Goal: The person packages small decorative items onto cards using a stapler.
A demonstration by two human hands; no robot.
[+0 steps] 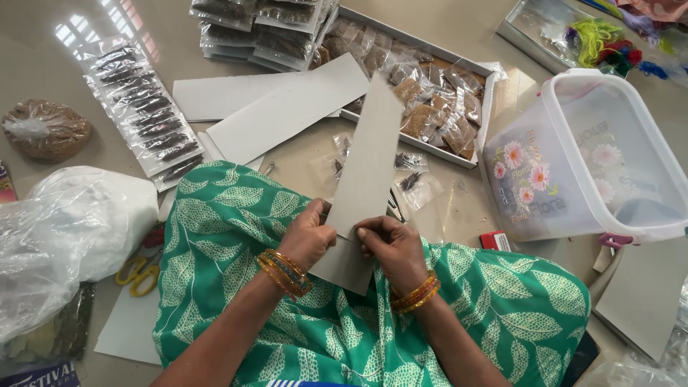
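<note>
Cardboard strip (367,168) slants upright over green-clad lap, pinched at lower middle by left hand (308,236) and right hand (390,247), both clamped on it; judged risk: unsupported top flexes, creasing it or toppling onto spice packets (412,179).

Your forearms come up from below and meet over your lap. Your left hand (308,236) is curled with its fingers (317,212) pinched shut; your right hand (394,247) mirrors it, fingers (369,228) pinched just beside. Bangles ring both wrists.
</note>
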